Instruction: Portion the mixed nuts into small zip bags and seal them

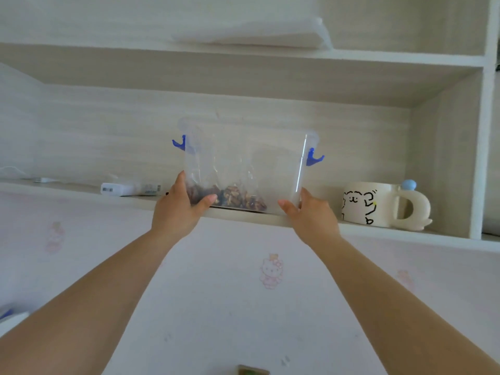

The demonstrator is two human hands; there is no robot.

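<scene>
While both arms reach forward over a pale pink tablecloth (243, 307) printed with small cartoon cat figures, the left hand (177, 209) and the right hand (308, 216) grip the lower corners of a clear plastic container (249, 163). Each hand has its thumb curled across the near face and its fingers wrapped behind the side wall, so the box is clasped from both sides. Blue latches (179, 143) stick out near its rim on either side. Mixed nuts (230, 197) lie in a shallow brown layer along its bottom; crinkled clear plastic shows inside above them, too faint to identify.

The container sits at, or just above, the front edge of a light wood-grain shelf (378, 230); whether it touches the board cannot be told. To its right on that shelf stands a cream mug (378, 204) with a drawn bear face and a blue knob on its handle. To its left lies a white charger block (119, 188). On the upper shelf (405, 59) rests a folded white cloth (257, 33). A white upright panel closes the alcove on the right.
</scene>
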